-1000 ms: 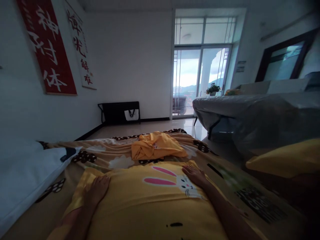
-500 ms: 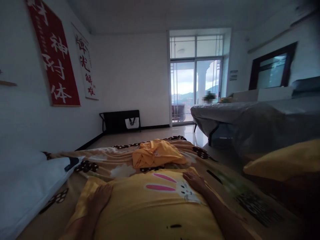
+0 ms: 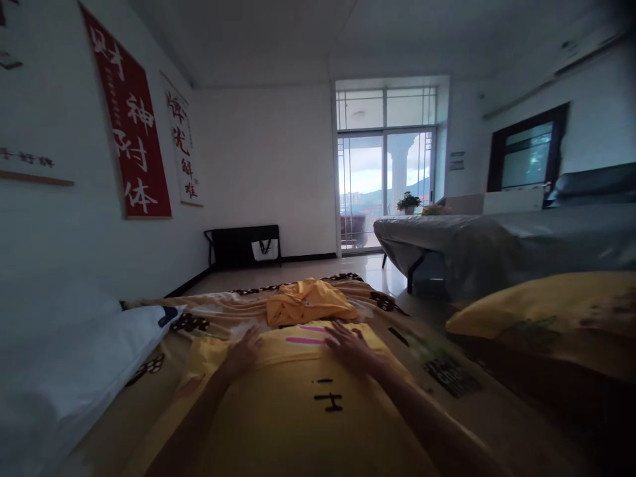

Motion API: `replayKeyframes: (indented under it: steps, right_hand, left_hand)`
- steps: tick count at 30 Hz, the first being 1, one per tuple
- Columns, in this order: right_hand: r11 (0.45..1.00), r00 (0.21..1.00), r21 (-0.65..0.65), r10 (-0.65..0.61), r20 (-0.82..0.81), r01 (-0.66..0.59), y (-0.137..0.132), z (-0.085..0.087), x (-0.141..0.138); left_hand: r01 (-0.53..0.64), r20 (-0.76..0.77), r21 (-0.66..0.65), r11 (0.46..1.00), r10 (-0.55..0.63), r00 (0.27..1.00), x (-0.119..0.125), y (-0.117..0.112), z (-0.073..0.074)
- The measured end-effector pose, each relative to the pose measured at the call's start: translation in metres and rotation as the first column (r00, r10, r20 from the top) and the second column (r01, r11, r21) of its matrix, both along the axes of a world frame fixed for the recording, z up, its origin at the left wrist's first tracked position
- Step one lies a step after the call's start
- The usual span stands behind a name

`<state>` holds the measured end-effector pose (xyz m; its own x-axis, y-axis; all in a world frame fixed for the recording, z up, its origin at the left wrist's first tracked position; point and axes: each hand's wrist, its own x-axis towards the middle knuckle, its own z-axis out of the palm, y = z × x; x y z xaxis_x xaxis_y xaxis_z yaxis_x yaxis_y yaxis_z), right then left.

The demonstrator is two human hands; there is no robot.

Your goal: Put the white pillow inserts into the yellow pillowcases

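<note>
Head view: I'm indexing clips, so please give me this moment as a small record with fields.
Left hand: on the yellow pillow
Right hand: on the same pillow, by its pink print
Beyond the pillow: bunched orange cloth on patterned bedding
Picture left: white pillow
Picture right: yellow cushion
Background: glass door, red scroll on the wall

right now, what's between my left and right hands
The head view shows the yellow pillow between the left hand and right hand, with pink stripes printed there.

L grip (image 3: pixel 244 351), R grip (image 3: pixel 350 346) palm-dn; R fingers (image 3: pixel 340 331) spread; arms (image 3: pixel 415 407) extd fwd.
</note>
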<state>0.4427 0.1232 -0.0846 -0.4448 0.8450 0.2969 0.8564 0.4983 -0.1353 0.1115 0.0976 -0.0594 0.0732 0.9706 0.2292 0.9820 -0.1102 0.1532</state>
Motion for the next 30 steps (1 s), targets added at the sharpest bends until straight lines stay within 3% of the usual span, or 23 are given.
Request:
replayKeyframes:
  steps: [3,6,9,12,19,24,30]
  right_hand:
    - [0.992,0.991,0.011,0.127,-0.035,-0.127,-0.030,0.008,-0.045]
    - [0.980,0.977,0.036,0.199,-0.075,-0.196,-0.055,-0.005,-0.061]
    - [0.985,0.980,0.022,0.174,-0.093,-0.173,-0.067,-0.023,-0.060]
    - [0.988,0.981,-0.001,0.154,-0.117,-0.156,-0.069,-0.033,-0.059]
    - [0.986,0.976,-0.031,0.155,-0.153,-0.161,-0.070,-0.029,-0.060]
    - [0.988,0.975,-0.027,0.147,-0.165,-0.153,-0.070,-0.030,-0.060]
    - [0.989,0.972,0.000,0.142,-0.184,-0.145,-0.069,-0.033,-0.061]
  left_hand:
    - [0.053,-0.020,-0.020,0.998,-0.053,0.998,0.053,-0.012,-0.001]
    - [0.130,-0.066,-0.007,0.991,-0.130,0.989,0.078,-0.035,-0.019]
    - [0.178,-0.172,0.055,0.982,-0.167,0.971,0.080,-0.051,-0.042]
    - [0.139,-0.245,0.083,0.987,-0.115,0.963,0.077,-0.056,-0.053]
    - [0.127,-0.320,0.058,0.990,-0.102,0.942,0.080,-0.056,-0.047]
    - [0.108,-0.254,0.077,0.991,-0.085,0.963,0.078,-0.051,-0.054]
    - [0.126,-0.281,0.103,0.987,-0.093,0.955,0.077,-0.048,-0.059]
